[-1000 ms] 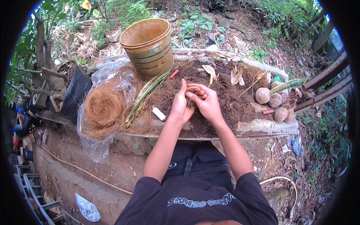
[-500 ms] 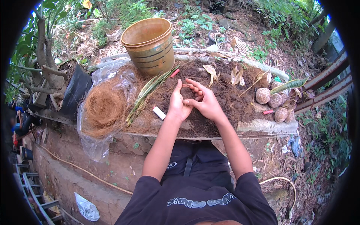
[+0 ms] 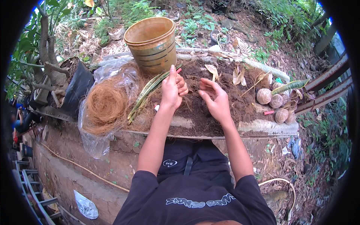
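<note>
My left hand (image 3: 174,88) is closed, thumb raised, beside long striped leaves (image 3: 146,95); whatever its fingers may hold is hidden. To its right, my right hand (image 3: 213,97) hangs open, fingers curved, over dark soil mixed with fibres (image 3: 234,103). A white spool (image 3: 156,108) peeks out behind my left forearm. A red stick (image 3: 179,71) lies partly hidden beyond my left hand. A tangled heap of brown fibre (image 3: 105,103) rests on clear plastic at the left.
An upright yellow-brown bucket (image 3: 152,56) stands behind the leaves. Several wrapped balls (image 3: 264,96) sit at the right beside rusty rails (image 3: 322,99). A potted tree (image 3: 50,75) is at the left, with another person (image 3: 18,122) beyond. The slab's concrete edge (image 3: 268,127) runs before me.
My hands, earlier cupped together, have separated: the left has moved left and up with fingers curled, while the right has moved right and opened.
</note>
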`<state>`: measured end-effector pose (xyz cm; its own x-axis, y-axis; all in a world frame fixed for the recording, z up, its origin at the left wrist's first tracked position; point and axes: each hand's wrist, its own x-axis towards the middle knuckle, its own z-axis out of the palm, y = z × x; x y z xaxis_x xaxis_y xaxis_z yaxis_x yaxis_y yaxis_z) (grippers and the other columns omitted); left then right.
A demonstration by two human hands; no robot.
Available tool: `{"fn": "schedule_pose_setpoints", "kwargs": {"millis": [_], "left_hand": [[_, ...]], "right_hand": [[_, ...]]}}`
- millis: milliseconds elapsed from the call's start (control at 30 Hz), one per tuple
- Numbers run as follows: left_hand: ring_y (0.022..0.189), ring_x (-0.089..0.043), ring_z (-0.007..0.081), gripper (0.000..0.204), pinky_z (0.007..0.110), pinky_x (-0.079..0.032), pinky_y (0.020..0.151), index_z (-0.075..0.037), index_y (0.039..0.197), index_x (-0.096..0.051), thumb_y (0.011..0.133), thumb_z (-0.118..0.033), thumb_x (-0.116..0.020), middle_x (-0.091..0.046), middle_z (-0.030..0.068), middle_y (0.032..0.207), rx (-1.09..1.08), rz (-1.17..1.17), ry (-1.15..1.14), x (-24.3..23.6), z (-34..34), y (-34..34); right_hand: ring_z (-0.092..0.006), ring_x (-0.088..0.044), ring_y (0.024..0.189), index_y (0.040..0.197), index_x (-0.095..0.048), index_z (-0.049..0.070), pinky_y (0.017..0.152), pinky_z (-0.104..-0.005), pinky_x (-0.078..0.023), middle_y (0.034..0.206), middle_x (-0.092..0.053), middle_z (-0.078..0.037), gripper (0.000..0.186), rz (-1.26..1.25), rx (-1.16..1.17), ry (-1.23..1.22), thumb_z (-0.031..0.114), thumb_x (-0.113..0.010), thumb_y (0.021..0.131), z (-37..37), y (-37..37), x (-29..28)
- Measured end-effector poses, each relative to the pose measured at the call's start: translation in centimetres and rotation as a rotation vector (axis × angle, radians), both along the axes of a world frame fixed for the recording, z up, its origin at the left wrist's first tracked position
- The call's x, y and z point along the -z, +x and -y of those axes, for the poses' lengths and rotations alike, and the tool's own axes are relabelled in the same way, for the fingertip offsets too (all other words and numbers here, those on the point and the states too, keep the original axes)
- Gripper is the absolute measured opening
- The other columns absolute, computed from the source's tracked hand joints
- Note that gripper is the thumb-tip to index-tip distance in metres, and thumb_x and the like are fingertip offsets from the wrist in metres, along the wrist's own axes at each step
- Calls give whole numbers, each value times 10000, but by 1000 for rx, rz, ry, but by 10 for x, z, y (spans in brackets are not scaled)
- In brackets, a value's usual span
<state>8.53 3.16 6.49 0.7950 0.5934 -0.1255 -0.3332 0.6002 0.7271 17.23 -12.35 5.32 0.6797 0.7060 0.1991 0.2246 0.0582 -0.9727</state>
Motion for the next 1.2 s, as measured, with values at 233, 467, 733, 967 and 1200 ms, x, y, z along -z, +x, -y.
{"fn": "schedule_pose_setpoints", "kwargs": {"millis": [233,467,733,967,1200], "left_hand": [[438,-399,122,500,281,-359,411,-115,702,-440,1039,-484,-452,-414,11,571,-79,-24,26,-17,-6,-10],[444,-423,111,479,270,-367,424,-131,701,-418,1050,-457,-444,-400,2,574,-13,-180,107,-10,0,-29],[396,-251,82,481,245,-208,387,-156,668,-356,1067,-417,-419,-294,-39,526,-42,0,39,13,-2,-34],[441,-311,100,420,255,-257,427,-138,707,-385,1060,-355,-453,-330,-21,557,-46,-19,-102,19,15,-34],[462,-343,105,373,255,-283,435,-124,744,-410,1047,-328,-482,-369,-4,589,88,-53,-120,29,29,-36]], "right_hand": [[-330,-620,1088,1242,-631,62,912,-427,-515,1208,-634,-115,382,696,-182,-307,116,-664,865,8,-26,-5],[-341,-666,943,1015,-684,70,813,-449,-530,1011,-698,-130,201,583,-173,-470,146,-694,830,-7,-17,2],[-361,-647,989,1148,-614,15,839,-432,-530,1069,-637,-202,313,750,180,-230,67,-686,848,-8,-22,-10],[-311,-590,1186,1140,-601,-9,980,-378,-505,1221,-612,-145,273,1123,-243,-275,114,-573,898,18,-51,30],[-284,-584,1210,1158,-611,15,966,-391,-518,1219,-633,-135,284,972,-336,-336,113,-575,894,43,-26,26]]}}
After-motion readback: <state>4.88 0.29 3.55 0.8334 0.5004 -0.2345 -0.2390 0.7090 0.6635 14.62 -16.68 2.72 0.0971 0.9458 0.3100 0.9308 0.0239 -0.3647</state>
